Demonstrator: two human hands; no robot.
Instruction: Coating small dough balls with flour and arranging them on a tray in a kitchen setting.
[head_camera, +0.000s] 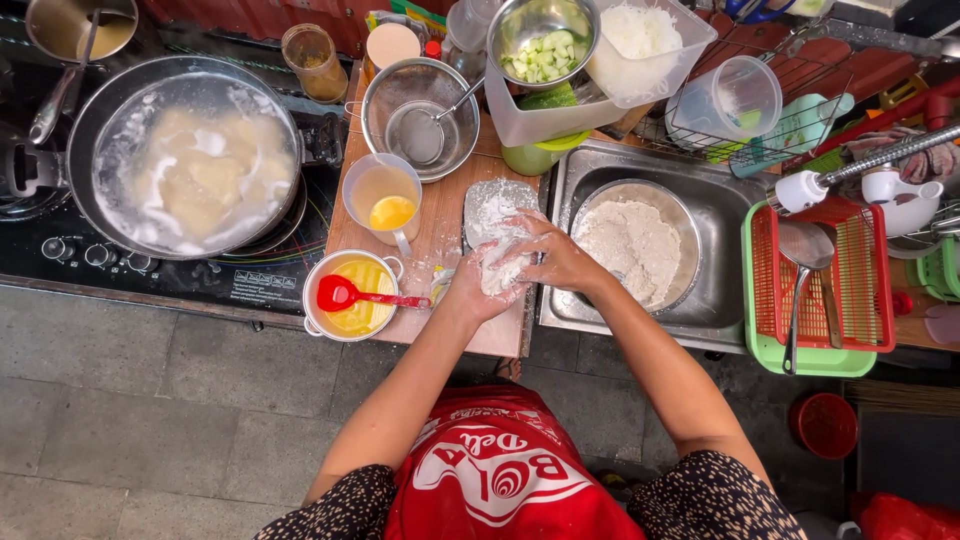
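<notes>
both hands are meeting at the centre of the frame over the wooden surface (440, 235). the left hand (475, 288) and right hand (552, 255) are pressing a floured lump of dough (503, 268) between them, fingers curled around it. a floured board (492, 208) is lying just above. a bowl of flour (632, 245) is sitting in the sink (725, 240) to the right. a pot with a red spoon (345, 294) is standing lower left, a big pan (185, 160) at upper left.

White dough (497, 262); red ladle (345, 294); green tray (812, 358).
</notes>
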